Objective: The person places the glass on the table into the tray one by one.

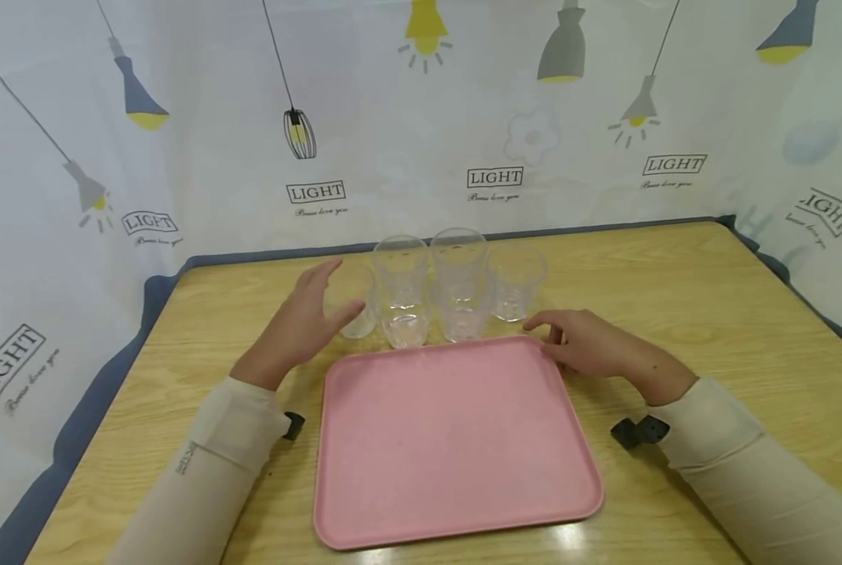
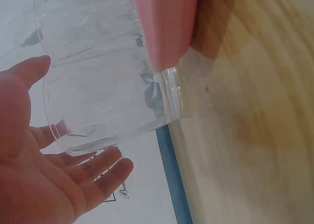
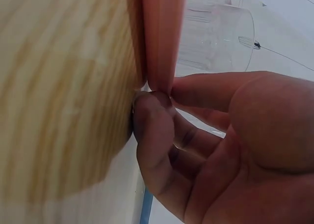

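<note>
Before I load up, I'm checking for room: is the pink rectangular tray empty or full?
Empty: in the head view, the tray shows its whole base bare; the clear round cups stand beyond it.

Soft light falls evenly over the table [image 1: 703, 314], with a glare patch by the near edge of the tray [image 1: 456, 439] and glints in the glasses [image 1: 406, 318]. Both wrist views look hazy, the wood grain smeared.

The tray [image 1: 449, 439] is plain pink, the far cups [image 1: 405, 322] clear and colourless. Streaky grain runs over the yellow-tan table [image 1: 710, 314]. The white cloth [image 1: 392, 149] carries lamps [image 1: 427, 20] printed in yellow, grey and blue, black lettering [image 1: 494, 177] and a dark-blue border [image 1: 158, 292]; the sleeves [image 1: 202, 471] are cream.
</note>
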Demonstrator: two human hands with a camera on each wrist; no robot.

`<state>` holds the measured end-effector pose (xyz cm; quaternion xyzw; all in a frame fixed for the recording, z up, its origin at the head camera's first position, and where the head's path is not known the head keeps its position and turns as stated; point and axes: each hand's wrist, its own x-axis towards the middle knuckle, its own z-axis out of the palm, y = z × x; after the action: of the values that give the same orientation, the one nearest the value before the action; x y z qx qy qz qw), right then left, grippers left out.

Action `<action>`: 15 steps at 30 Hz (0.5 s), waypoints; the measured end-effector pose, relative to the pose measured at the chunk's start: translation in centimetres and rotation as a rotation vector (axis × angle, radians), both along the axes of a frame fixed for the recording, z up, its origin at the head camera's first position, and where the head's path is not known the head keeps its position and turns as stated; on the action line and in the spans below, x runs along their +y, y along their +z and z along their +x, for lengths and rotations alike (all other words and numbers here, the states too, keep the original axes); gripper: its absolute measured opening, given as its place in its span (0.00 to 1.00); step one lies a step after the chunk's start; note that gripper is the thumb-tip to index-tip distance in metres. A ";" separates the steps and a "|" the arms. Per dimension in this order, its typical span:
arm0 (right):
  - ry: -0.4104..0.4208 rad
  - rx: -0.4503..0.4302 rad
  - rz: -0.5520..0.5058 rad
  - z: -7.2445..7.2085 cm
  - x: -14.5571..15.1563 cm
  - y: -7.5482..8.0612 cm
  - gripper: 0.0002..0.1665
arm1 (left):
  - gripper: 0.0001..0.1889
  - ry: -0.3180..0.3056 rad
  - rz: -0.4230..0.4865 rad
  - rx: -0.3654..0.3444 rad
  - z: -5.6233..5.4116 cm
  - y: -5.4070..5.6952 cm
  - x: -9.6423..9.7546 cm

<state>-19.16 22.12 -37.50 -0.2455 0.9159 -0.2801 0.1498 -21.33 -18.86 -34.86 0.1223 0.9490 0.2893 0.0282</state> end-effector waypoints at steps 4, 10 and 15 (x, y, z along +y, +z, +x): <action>0.006 -0.016 -0.007 0.1 -0.1 -0.1 0.18 | 0.45 0.005 0.014 -0.003 0.1 -0.2 -0.1; -0.009 -0.051 -0.017 0.3 -0.2 -0.1 0.17 | 0.44 0.031 0.009 -0.005 0.2 -0.1 -0.3; -0.040 -0.106 -0.023 0.5 -0.1 0.1 0.18 | 0.45 0.027 0.021 -0.006 0.1 0.1 -0.2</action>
<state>-18.62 22.05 -37.37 -0.2136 0.9082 -0.3060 0.1896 -21.26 -19.07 -34.76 0.1090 0.9473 0.3000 0.0259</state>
